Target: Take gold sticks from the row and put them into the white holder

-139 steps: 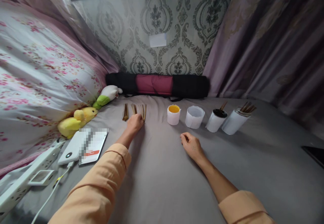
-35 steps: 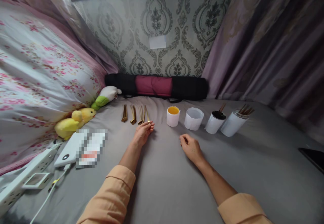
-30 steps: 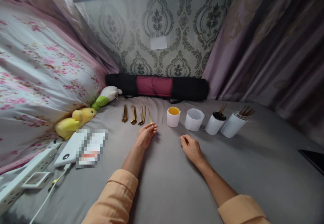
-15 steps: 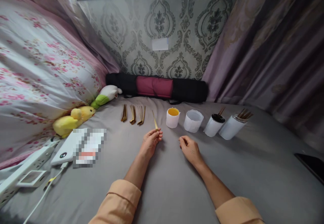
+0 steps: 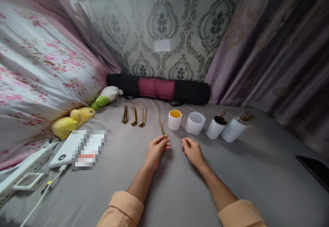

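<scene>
My left hand [image 5: 158,145] is closed in a pinch on the near end of a thin gold-coloured tapered stick [image 5: 161,127], which points away from me. My right hand [image 5: 190,149] lies on the grey sheet, fingers curled in, and nothing shows in it. Beyond the hands stand a white cup with a yellow inside [image 5: 174,121] and a translucent white cup [image 5: 195,123]. Farther right are a white container with a dark inside [image 5: 216,129] and a taller white container [image 5: 233,131], both holding brown sticks. Left of the held stick lie several bunched gold-coloured sticks with bent near ends [image 5: 134,116].
A black and maroon roll bag [image 5: 156,88] lies along the wall. At left are a yellow plush toy [image 5: 73,121], a green and white plush [image 5: 106,97], a white power bank [image 5: 68,151] and a power strip [image 5: 28,172]. A dark flat device [image 5: 313,170] lies far right.
My left hand has moved slightly right and nearer to me with the gold-coloured stick, whose far end now leans more to the left. My right hand has stayed nearly still.
</scene>
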Demonstrator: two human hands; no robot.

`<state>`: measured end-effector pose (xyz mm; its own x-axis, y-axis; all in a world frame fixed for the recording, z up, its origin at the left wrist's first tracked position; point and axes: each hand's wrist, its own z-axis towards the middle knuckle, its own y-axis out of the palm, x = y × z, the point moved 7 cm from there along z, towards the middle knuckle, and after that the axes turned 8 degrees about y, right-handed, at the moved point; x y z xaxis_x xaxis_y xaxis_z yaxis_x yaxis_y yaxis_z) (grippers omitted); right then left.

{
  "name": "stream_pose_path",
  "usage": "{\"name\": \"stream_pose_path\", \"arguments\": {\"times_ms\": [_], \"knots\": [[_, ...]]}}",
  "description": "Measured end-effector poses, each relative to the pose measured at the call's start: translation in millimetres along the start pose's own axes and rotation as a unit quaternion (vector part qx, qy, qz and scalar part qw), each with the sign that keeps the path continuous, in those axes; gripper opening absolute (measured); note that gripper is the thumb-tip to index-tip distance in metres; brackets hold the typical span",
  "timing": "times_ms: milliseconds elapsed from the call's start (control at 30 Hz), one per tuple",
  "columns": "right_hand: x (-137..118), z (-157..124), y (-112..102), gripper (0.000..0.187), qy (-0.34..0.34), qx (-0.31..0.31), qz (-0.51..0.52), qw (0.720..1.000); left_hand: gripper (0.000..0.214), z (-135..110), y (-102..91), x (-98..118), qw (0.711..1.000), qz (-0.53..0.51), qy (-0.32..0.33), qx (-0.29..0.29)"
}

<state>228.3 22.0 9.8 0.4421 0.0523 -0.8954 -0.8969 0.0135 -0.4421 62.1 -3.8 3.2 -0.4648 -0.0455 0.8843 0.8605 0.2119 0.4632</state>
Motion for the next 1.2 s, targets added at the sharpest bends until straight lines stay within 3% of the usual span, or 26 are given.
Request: {"name": "stream_pose_path", "arguments": {"times_ms": [267,633,900,1200], "knots": [[3,0,2,0.036,0.026,-0.029,0.067,0.997,0.036,-6,3.7,4,0.996,0.087,0.032,-0.003],[-2,-2,1,0.034,0.038,-0.043,0.121,0.991,0.031,-6,8.1,6,0.972,0.201,0.114,-0.053],[-8,-5,-1,0.03,0.056,-0.07,0.211,0.973,0.029,-14,15.9,15,0.912,0.33,0.213,-0.115],[-11,-8,4,0.027,0.1,-0.125,0.345,0.925,0.028,-25,31.4,20,0.829,0.423,0.315,-0.187]]}}
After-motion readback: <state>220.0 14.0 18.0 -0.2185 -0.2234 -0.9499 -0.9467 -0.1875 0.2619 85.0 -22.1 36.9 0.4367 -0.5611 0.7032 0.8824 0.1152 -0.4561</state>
